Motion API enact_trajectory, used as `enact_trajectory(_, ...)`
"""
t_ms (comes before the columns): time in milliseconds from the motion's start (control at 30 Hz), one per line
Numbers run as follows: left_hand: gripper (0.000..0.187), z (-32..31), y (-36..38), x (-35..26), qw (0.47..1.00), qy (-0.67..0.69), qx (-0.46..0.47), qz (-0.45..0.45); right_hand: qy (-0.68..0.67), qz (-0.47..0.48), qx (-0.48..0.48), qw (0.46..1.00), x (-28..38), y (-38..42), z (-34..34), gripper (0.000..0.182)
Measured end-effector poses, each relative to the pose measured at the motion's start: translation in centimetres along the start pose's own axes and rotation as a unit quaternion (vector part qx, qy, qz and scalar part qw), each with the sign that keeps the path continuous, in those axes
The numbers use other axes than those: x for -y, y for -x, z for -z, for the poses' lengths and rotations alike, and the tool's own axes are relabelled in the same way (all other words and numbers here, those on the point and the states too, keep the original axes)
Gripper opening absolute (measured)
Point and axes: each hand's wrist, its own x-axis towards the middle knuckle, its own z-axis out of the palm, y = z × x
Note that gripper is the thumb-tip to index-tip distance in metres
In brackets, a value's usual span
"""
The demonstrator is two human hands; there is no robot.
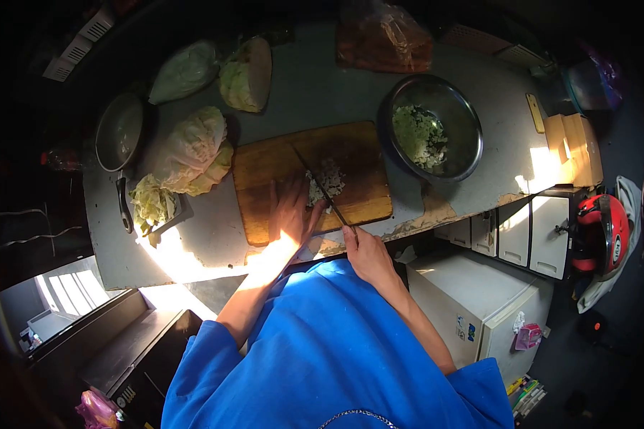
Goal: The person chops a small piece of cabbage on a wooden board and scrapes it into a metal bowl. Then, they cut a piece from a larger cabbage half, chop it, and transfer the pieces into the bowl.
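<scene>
A wooden cutting board lies on the table in front of me, with a small heap of finely chopped cabbage on it. My right hand is closed around the handle of a knife, whose blade slants across the board through the heap. My left hand rests on the board left of the blade, fingers stretched out, the nearest ones beside the chopped bits. More chopped cabbage sits in a metal bowl at the board's right.
Cabbage pieces, loose leaves, a cut cabbage half and a frying pan occupy the left side. A plastic bag of orange-brown contents stands at the back. A phone and cardboard box are far right.
</scene>
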Motion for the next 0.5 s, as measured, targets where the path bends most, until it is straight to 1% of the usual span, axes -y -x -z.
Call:
enact_trajectory(67,0.059,0.1,-0.3,0.5,1.000,0.006,-0.010,-0.006,-0.004,0.005,-0.007,1.000,0.2,0.0,0.5,0.046)
enact_trajectory(133,0.058,0.7,-0.5,1.0,0.999,0.018,0.018,-0.020,-0.060,0.002,0.035,0.998,0.4,0.1,1.3,0.049)
enact_trajectory(167,0.058,1.1,-0.5,1.3,1.000,0.017,0.019,-0.019,-0.061,0.001,0.037,0.997,0.8,0.2,1.5,0.049)
enact_trajectory(233,0.055,1.9,-0.9,1.5,0.997,0.060,0.055,0.000,-0.060,-0.031,0.044,0.997,1.5,0.5,2.0,0.050)
enact_trajectory(267,0.055,2.1,-1.0,1.3,0.997,0.061,0.055,-0.003,-0.061,-0.032,0.041,0.997,1.0,0.5,1.7,0.050)
enact_trajectory(333,0.053,2.5,-1.0,1.2,0.988,0.157,-0.008,0.008,-0.072,0.024,0.009,0.997,0.2,0.3,1.0,0.054)
enact_trajectory(367,0.053,2.6,-1.0,1.1,0.988,0.155,-0.009,0.007,-0.073,0.026,0.008,0.997,-0.2,0.2,1.1,0.054)
enact_trajectory(400,0.052,2.6,-0.7,0.9,0.982,0.183,-0.050,-0.003,-0.257,-0.099,0.115,0.955,0.3,0.4,2.0,0.054)
enact_trajectory(433,0.051,2.6,-0.6,0.6,0.973,0.210,-0.092,-0.014,-0.424,-0.218,0.214,0.852,0.7,0.7,2.8,0.055)
enact_trajectory(467,0.051,2.8,-0.5,0.3,0.973,0.209,-0.091,-0.015,-0.426,-0.217,0.214,0.852,1.0,1.1,3.5,0.055)
enact_trajectory(500,0.049,3.3,-0.6,-0.3,0.976,0.184,-0.063,-0.096,-0.485,-0.237,0.250,0.804,1.3,1.4,4.1,0.053)
